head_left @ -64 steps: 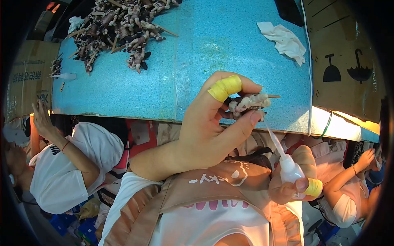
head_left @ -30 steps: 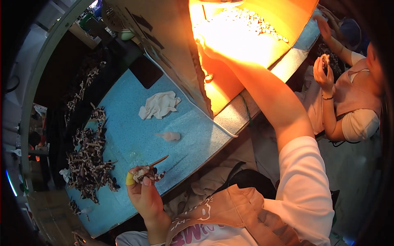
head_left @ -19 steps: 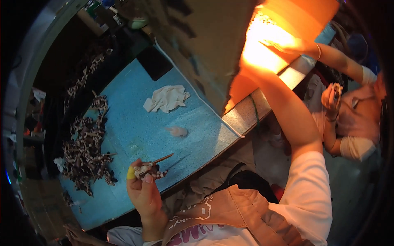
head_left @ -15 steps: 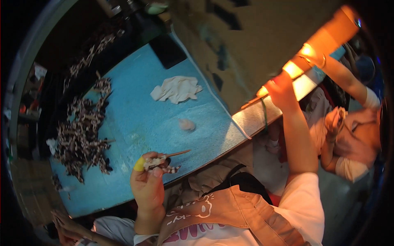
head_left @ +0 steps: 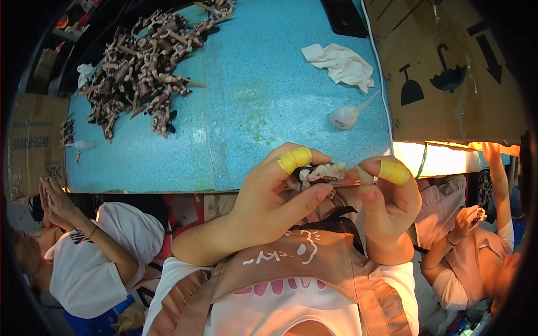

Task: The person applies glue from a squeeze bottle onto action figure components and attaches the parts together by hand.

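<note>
My left hand (head_left: 274,193), yellow tape wrapped round one finger, grips a small pale-and-dark figurine (head_left: 329,171) above the near edge of the blue-topped table. Just right of it, my right hand (head_left: 392,204), also with a taped finger, pinches a small pale piece (head_left: 365,175) between thumb and forefinger. That piece is close to the figurine; whether the two touch is hard to tell. A white dropper bottle (head_left: 343,117) with a thin spout lies beyond my right hand. Past it is a crumpled white cloth (head_left: 341,64).
A heap of similar figurines on wooden sticks (head_left: 143,73) covers the table's far left. A large cardboard box (head_left: 454,106) stands at the right, beside a white cord (head_left: 385,101). A black flat object (head_left: 344,17) lies at the back. Co-workers sit left (head_left: 95,246) and right (head_left: 476,257).
My right hand has come back from the glowing orange area at the right to meet my left hand, and now pinches a small pale piece. The view has turned.
</note>
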### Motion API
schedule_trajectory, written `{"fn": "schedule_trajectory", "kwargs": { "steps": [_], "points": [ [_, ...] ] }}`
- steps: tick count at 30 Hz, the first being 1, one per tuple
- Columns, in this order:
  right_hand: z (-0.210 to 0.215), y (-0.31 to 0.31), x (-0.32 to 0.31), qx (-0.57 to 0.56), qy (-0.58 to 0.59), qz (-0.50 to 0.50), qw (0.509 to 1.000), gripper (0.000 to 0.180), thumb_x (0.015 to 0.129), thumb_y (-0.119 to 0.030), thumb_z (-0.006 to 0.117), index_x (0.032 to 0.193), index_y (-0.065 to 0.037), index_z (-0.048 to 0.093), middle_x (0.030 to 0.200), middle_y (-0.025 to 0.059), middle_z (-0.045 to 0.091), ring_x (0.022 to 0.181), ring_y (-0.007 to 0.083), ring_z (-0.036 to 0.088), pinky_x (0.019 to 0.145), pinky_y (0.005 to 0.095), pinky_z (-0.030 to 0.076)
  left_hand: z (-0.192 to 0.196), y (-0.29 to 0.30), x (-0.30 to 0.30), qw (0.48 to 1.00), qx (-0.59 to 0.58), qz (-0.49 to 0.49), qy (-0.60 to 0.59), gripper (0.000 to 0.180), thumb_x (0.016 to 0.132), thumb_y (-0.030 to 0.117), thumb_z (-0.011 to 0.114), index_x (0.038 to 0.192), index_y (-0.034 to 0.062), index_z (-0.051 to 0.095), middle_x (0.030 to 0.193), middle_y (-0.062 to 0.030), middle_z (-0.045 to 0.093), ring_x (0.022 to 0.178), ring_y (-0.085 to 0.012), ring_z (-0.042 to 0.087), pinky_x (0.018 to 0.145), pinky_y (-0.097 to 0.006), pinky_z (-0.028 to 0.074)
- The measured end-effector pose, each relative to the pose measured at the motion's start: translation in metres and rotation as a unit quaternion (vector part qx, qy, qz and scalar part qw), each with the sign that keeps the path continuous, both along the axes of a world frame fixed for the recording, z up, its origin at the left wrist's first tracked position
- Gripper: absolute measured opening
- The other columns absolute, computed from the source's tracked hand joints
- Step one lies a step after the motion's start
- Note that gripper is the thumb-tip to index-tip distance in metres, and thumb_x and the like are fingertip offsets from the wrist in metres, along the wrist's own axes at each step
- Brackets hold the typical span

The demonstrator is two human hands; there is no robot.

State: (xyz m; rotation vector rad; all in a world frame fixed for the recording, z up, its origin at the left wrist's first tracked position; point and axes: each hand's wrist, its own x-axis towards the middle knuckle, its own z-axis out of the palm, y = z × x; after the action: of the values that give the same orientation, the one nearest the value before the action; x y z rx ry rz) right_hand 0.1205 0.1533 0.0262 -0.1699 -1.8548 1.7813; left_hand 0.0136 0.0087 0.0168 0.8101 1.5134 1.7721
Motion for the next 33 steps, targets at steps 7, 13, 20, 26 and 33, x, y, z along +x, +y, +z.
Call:
{"fn": "schedule_trajectory", "kwargs": {
  "steps": [7,13,20,26,33],
  "points": [
    [0.002,-0.006,-0.012,0.305,0.056,-0.032,0.95,0.027,0.067,-0.007,0.073,0.089,-0.001,0.059,0.082,0.0092,0.056,0.073,0.0219,0.057,0.061,0.0306,0.046,-0.009,-0.012,-0.001,0.994,0.018,0.019,0.11,0.03,0.075,0.006,0.065,0.103,0.0007,0.057,0.089,-0.01,0.054,0.077,-0.0189,0.054,0.059,-0.025,0.044],
    [0.009,-0.005,-0.008,0.39,0.01,-0.041,0.92,0.024,0.063,-0.009,0.074,0.08,-0.005,0.058,0.083,0.0079,0.057,0.076,0.0237,0.056,0.063,0.0325,0.045,-0.006,-0.014,-0.005,0.983,0.004,0.015,0.185,0.031,0.074,0.004,0.065,0.104,0.0,0.058,0.087,-0.0104,0.054,0.071,-0.0177,0.054,0.054,-0.023,0.044],
    [0.005,-0.011,-0.006,0.459,0.021,-0.064,0.886,0.024,0.064,-0.017,0.073,0.08,-0.006,0.059,0.085,0.006,0.057,0.091,0.0291,0.054,0.079,0.044,0.042,0.001,-0.019,-0.005,0.983,-0.027,0.002,0.181,0.031,0.073,0.003,0.065,0.104,-0.0006,0.059,0.086,-0.0105,0.053,0.069,-0.0174,0.054,0.052,-0.024,0.044],
    [0.006,-0.009,-0.001,0.468,0.007,-0.07,0.881,0.024,0.064,-0.021,0.073,0.079,-0.008,0.06,0.085,0.0046,0.057,0.097,0.0306,0.052,0.087,0.0477,0.036,-0.005,-0.018,-0.007,0.96,0.02,0.018,0.278,0.032,0.072,0.002,0.066,0.104,-0.0002,0.059,0.087,-0.0102,0.053,0.069,-0.0185,0.055,0.055,-0.025,0.046],
    [0.005,-0.008,0.005,0.429,0.009,-0.073,0.9,0.023,0.061,-0.022,0.074,0.078,-0.013,0.063,0.085,0.0025,0.056,0.097,0.0301,0.051,0.088,0.048,0.037,-0.003,-0.021,-0.005,0.971,0.006,-0.012,0.237,0.034,0.072,0.001,0.066,0.106,0.0015,0.06,0.094,-0.0095,0.055,0.077,-0.0172,0.056,0.065,-0.026,0.045]
  ]
}}
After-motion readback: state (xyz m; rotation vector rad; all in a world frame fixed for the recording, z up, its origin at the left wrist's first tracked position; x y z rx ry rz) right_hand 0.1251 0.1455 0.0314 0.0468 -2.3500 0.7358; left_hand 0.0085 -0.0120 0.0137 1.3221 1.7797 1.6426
